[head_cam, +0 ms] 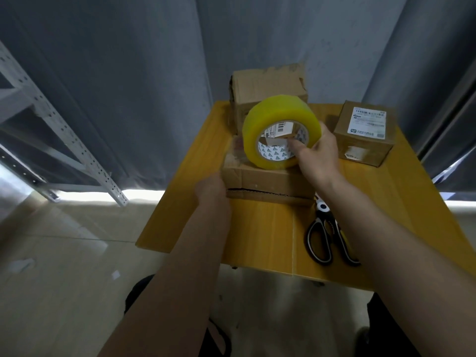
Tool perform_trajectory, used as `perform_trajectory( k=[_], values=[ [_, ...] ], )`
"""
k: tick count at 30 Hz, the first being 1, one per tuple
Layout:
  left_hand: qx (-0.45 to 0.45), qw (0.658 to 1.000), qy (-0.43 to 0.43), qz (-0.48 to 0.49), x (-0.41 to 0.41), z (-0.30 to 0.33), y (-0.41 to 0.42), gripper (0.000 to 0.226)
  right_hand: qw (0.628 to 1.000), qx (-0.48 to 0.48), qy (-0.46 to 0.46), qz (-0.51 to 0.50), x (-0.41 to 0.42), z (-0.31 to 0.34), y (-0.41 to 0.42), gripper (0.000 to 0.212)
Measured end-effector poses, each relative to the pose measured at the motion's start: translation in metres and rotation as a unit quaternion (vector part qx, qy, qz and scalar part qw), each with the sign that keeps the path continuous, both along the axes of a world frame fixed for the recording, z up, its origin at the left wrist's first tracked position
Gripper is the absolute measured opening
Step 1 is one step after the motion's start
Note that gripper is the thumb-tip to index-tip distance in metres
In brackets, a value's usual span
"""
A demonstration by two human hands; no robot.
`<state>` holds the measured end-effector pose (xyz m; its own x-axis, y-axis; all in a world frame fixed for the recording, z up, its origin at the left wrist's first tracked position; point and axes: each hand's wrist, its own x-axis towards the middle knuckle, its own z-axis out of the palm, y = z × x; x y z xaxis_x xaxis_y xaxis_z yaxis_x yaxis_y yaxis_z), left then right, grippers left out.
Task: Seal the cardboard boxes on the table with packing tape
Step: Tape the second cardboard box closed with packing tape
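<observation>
While the right hand (318, 153) grips the yellow roll of packing tape (279, 130) over the flat brown cardboard box (265, 176), the left hand (211, 189) clasps its corner; pull tape straight along the seam.

Only one view here, a wide-angle camera on the person's head, tilted forward and down. It sits close over a small yellow table (262, 243), near enough that both forearms run in from the bottom edge and fill the lower half. The table lands a bit right of centre, with floor (64, 253) off to the left and grey curtains (154, 73) filling the top. Straight lines bend toward the edges, so lots of lens distortion.
</observation>
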<state>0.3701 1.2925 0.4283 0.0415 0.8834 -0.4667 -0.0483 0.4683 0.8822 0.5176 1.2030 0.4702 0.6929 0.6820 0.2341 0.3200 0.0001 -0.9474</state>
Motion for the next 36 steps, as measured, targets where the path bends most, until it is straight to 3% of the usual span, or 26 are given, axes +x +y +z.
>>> perform_trajectory(
  k=[2,4,9,13,15,17,19,22,28,31,36],
  values=[
    [0.117,0.992,0.036,-0.023,0.005,0.002,-0.010,0.027,1.000,0.002,-0.001,0.000,0.001,-0.001,0.000,0.026],
    [0.157,0.982,0.055,-0.090,0.010,0.006,-0.015,0.033,1.000,0.002,-0.003,-0.002,0.003,-0.002,0.001,0.027],
    [0.029,0.985,0.077,-0.154,0.009,0.013,0.001,0.049,1.000,0.007,0.000,-0.010,0.004,-0.003,0.004,0.027],
    [0.002,0.981,0.054,-0.188,0.006,0.014,0.009,0.059,1.000,0.010,0.001,-0.005,0.003,-0.003,0.003,0.027],
    [0.043,0.975,0.108,-0.189,0.005,0.018,0.013,0.061,1.000,0.010,0.001,-0.001,0.004,-0.003,0.002,0.027],
    [0.167,0.959,0.148,-0.174,0.006,0.025,0.018,0.057,1.000,0.009,0.000,0.001,0.004,-0.002,0.002,0.027],
    [0.237,0.941,0.117,-0.212,0.011,0.030,0.021,0.051,1.000,0.008,-0.002,0.001,0.005,-0.003,0.002,0.027],
    [0.219,0.923,0.116,-0.294,0.016,0.026,0.027,0.041,1.000,0.007,-0.001,0.010,0.005,-0.002,0.002,0.027],
    [0.131,0.951,-0.027,-0.279,0.015,0.015,0.037,0.033,1.000,0.024,-0.010,0.004,0.006,-0.003,-0.002,0.023],
    [0.084,0.950,-0.099,-0.285,0.013,0.019,0.038,0.039,0.999,0.029,-0.015,0.006,0.007,-0.002,-0.002,0.021],
    [0.125,0.913,-0.134,-0.364,0.004,0.014,0.035,0.057,0.999,0.026,-0.020,0.006,0.007,-0.002,-0.003,0.019]
  ],
)
